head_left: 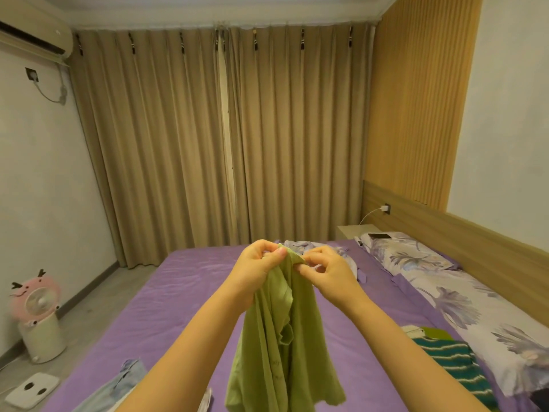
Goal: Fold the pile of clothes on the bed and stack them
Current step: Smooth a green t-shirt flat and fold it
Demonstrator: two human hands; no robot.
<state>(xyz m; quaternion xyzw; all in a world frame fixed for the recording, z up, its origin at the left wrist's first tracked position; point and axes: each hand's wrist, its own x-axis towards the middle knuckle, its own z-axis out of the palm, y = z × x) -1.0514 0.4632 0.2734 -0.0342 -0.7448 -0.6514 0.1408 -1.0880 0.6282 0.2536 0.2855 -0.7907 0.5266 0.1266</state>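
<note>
Both hands hold up a limp olive-green cotton garment [282, 337] above the purple-sheeted bed [184, 292].

L hand [260, 270] & R hand [325, 273] each pinch the garment's top edge w/ thumb & fingertips, close together; rest of the cloth hangs down btwn the forearms. A green-and-white striped knit top [451, 361] lies on the bed at right, beside a floral-print pillow [463, 310]. Pale blue denim piece [118, 385] at the bed's near-left edge. Pink fan [38, 316] on the floor, left.
</note>
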